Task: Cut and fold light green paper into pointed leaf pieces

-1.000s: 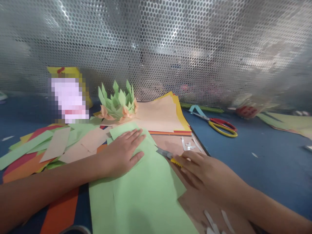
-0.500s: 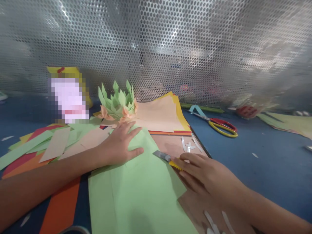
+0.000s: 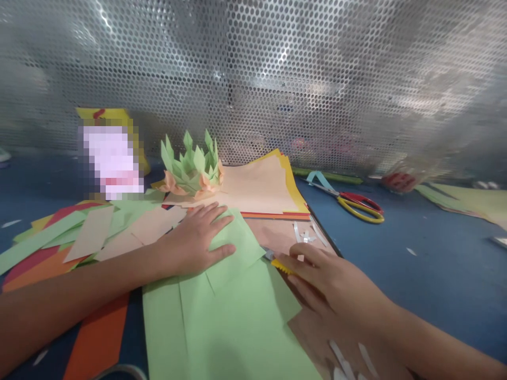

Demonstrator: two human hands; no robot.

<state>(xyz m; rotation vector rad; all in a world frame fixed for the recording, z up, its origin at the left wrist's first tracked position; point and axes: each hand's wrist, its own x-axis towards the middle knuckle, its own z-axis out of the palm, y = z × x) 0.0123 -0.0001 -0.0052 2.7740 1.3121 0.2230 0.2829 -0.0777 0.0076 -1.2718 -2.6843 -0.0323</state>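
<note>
Now, the left hand (image 3: pixel 195 240) lies across green paper (image 3: pixel 237 322) at near centre, its grip loosely spread. The right hand (image 3: pixel 328 277) has its grip curled around a yellow cutter (image 3: pixel 282 265), the blade (image 3: pixel 269 254) at a paper corner. Farther right, scissors (image 3: pixel 338 195) rest on the blue tabletop (image 3: pixel 435 285).

Paper-craft workspace by the look of it; whether home, classroom or workshop, cannot tell. Blue bench (image 3: pixel 396 269), backed by a perforated metal panel (image 3: pixel 253 58). Stacked coloured sheets (image 3: pixel 257 187); loose cut pieces (image 3: pixel 90 232) heaped left; white slivers (image 3: pixel 340 358) scattered about. Tools: yellow cutter knife (image 3: pixel 282 266), red-and-yellow scissors (image 3: pixel 339 197). Folded green-and-peach paper model (image 3: pixel 190 171) standing towards the back, before the panel.
</note>
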